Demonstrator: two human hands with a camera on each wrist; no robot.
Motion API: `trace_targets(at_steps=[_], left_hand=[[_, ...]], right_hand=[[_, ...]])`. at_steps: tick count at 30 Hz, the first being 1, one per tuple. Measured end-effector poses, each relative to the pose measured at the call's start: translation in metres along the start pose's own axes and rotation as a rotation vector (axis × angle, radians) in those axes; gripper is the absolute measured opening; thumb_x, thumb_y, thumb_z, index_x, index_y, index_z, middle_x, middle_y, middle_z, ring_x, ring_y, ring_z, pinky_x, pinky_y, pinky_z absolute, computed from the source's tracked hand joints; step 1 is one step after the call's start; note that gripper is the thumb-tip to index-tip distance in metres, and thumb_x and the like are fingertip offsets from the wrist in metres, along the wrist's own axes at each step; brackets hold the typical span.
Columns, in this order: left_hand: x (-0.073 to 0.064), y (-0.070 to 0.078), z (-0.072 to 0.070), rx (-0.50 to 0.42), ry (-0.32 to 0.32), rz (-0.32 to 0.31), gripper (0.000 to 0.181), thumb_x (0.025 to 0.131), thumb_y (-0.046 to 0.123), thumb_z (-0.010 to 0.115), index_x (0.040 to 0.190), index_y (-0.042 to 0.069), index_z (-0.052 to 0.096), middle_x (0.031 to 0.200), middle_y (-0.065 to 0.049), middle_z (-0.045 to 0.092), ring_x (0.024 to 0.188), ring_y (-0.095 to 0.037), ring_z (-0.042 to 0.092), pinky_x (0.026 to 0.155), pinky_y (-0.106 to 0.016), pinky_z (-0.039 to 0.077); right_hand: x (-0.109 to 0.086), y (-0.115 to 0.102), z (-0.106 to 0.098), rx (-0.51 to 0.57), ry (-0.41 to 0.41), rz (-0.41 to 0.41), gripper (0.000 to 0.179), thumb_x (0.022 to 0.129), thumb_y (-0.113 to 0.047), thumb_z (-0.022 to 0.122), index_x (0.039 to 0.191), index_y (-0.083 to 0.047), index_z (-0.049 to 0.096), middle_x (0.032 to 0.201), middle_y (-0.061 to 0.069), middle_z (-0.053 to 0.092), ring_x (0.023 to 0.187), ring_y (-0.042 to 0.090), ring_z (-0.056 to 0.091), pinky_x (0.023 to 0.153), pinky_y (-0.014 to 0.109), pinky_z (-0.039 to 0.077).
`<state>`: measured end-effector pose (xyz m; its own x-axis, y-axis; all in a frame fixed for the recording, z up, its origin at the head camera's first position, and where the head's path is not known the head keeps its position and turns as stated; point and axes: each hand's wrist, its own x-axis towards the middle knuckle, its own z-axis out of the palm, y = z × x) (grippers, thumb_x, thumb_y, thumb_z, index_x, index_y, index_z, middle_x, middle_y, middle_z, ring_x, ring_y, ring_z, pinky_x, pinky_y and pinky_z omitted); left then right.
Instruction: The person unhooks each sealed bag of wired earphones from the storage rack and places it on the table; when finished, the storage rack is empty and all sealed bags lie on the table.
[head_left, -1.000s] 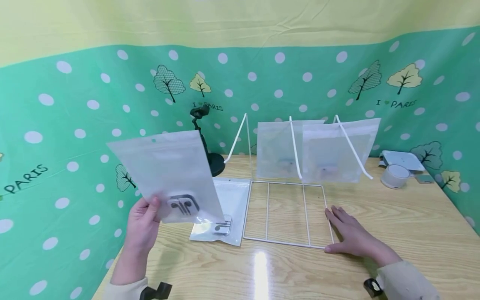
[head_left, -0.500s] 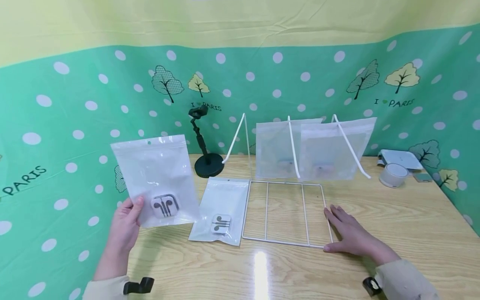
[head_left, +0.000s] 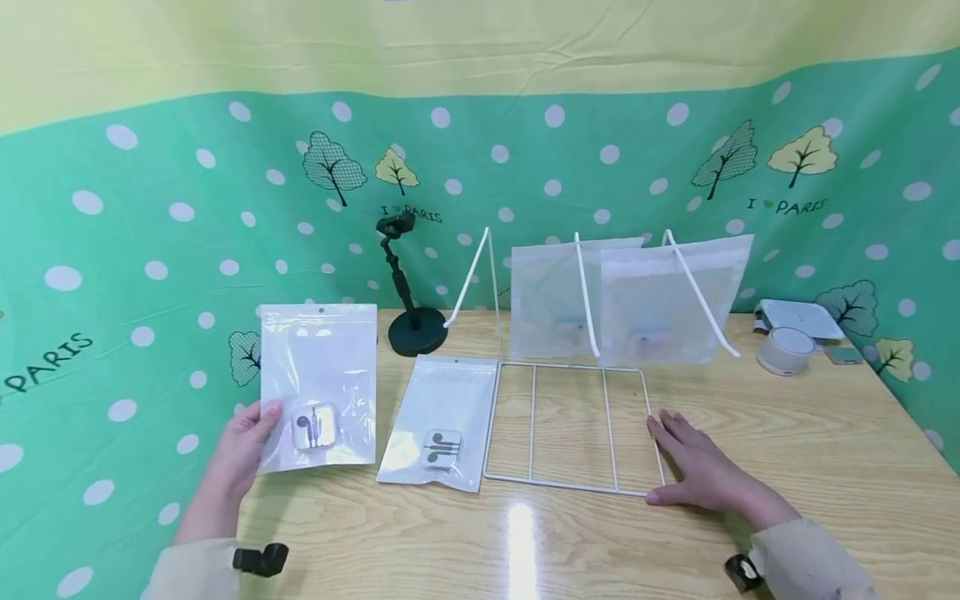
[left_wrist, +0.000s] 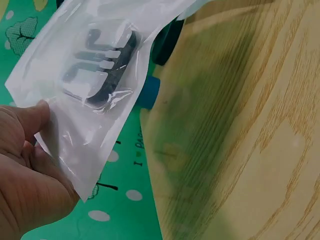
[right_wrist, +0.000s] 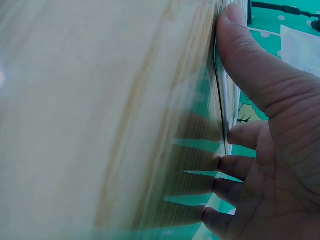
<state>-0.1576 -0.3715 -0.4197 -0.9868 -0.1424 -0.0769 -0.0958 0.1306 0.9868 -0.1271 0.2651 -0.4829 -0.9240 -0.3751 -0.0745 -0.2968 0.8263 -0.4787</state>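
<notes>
My left hand (head_left: 243, 437) pinches the left edge of a white zip bag (head_left: 318, 358) between thumb and fingers. The bag hangs upright above the table, and a boxed pair of earphones (head_left: 314, 427) shows through its lower part; the left wrist view shows the earphones (left_wrist: 100, 65) close up. A second zip bag (head_left: 450, 392) with boxed earphones (head_left: 442, 449) lies flat beside the rack. The white wire rack (head_left: 570, 484) stands at the middle. My right hand (head_left: 697, 467) rests spread at its right front corner, fingertips on the table by the wire.
Two zip bags hang on the rack's raised hooks: a left one (head_left: 551, 300) and a right one (head_left: 660, 308). The leftmost hook (head_left: 471, 275) bears nothing. A black stand (head_left: 416, 332) is behind. A white cylinder (head_left: 786, 350) and a white flat device (head_left: 802, 320) are far right.
My left hand has moved left and down with the zip bag, away from the bag lying on the table. The held bag has turned upright and faces me. My right hand stays in place.
</notes>
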Motion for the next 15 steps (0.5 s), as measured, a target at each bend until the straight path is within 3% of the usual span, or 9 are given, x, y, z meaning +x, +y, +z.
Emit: trace_targets(at_steps=[3,6,9,15], left_hand=[[0.006,-0.003,-0.005,0.122,-0.041,-0.108,0.049,0.102,0.034,0.049,0.142,0.006,0.046,0.090,0.013,0.066,0.079,-0.004,0.063,0.071,-0.024,0.056],[0.013,-0.007,-0.009,0.224,-0.099,-0.186,0.068,0.104,0.035,0.044,0.148,-0.011,0.020,0.092,0.010,0.066,0.082,-0.006,0.064,0.075,-0.028,0.056],[0.019,-0.014,-0.010,0.244,-0.122,-0.231,0.067,0.104,0.033,0.044,0.148,-0.012,0.019,0.092,0.005,0.066,0.081,-0.010,0.064,0.073,-0.031,0.056],[0.029,-0.028,-0.011,0.281,-0.143,-0.249,0.065,0.104,0.029,0.046,0.146,-0.014,0.020,0.092,0.003,0.064,0.078,-0.010,0.062,0.070,-0.029,0.056]], right_hand=[[0.000,-0.001,0.000,0.001,0.001,0.006,0.114,0.068,-0.060,0.078,0.148,0.007,0.032,0.152,0.036,0.021,0.137,0.056,0.016,0.105,0.070,0.020],[0.000,-0.003,0.000,0.003,0.001,0.009,0.114,0.068,-0.060,0.079,0.147,0.007,0.032,0.151,0.036,0.021,0.137,0.056,0.016,0.105,0.070,0.020],[0.000,-0.003,0.000,-0.003,0.001,0.011,0.115,0.068,-0.060,0.078,0.148,0.007,0.031,0.152,0.036,0.021,0.138,0.056,0.016,0.105,0.070,0.019],[0.000,-0.002,0.001,-0.007,0.004,0.009,0.115,0.068,-0.061,0.077,0.148,0.007,0.031,0.152,0.035,0.021,0.138,0.056,0.016,0.105,0.070,0.020]])
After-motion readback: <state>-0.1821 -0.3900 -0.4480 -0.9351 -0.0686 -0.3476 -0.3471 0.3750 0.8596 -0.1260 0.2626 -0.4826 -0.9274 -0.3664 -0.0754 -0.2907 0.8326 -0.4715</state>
